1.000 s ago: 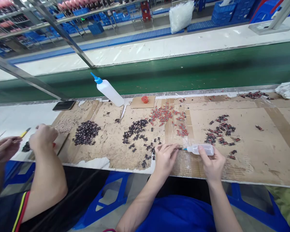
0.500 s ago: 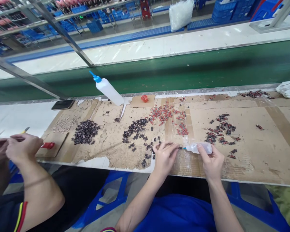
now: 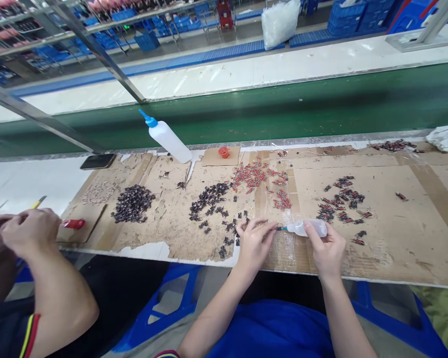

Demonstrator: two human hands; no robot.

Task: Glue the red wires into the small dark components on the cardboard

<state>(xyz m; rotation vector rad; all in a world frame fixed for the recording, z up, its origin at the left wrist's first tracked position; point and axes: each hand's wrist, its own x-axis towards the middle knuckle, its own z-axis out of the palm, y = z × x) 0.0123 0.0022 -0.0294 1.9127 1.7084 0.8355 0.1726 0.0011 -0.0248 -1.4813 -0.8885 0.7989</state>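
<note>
Small squeeze bottle (image 3: 306,228) in right hand (image 3: 326,253) (nozzle leftward)

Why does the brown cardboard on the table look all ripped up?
The cardboard sheet is worn: its top layer is peeled and torn near the front edge, leaving white patches. The big squeeze bottle also leans over instead of standing up. The right hand holds a small bottle beside the left hand.
</note>
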